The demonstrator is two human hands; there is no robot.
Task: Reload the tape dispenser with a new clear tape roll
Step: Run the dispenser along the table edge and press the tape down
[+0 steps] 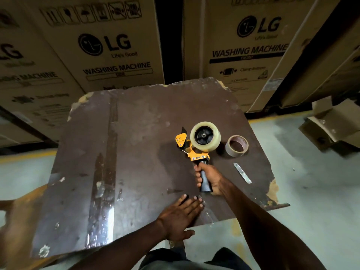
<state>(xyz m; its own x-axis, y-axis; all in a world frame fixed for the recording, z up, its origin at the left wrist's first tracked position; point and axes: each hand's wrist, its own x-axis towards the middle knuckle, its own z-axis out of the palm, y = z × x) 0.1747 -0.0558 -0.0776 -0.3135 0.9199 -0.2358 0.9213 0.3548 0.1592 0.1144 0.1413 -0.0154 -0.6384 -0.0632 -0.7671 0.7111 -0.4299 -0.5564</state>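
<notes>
An orange and black tape dispenser (192,151) stands upright on a worn brown board (136,152). A full clear tape roll (211,142) sits on its black hub. My right hand (207,178) grips the dispenser's black handle from below. My left hand (180,217) lies flat and open on the board near its front edge, fingers together, touching a scrap of clear tape. A nearly spent roll, a brown cardboard core (236,146), rests on the board just right of the dispenser.
A thin metal blade (242,173) lies on the board to the right of my right hand. Large cardboard washing machine boxes (109,45) stand behind the board. A torn carton (331,127) sits on the floor at the right.
</notes>
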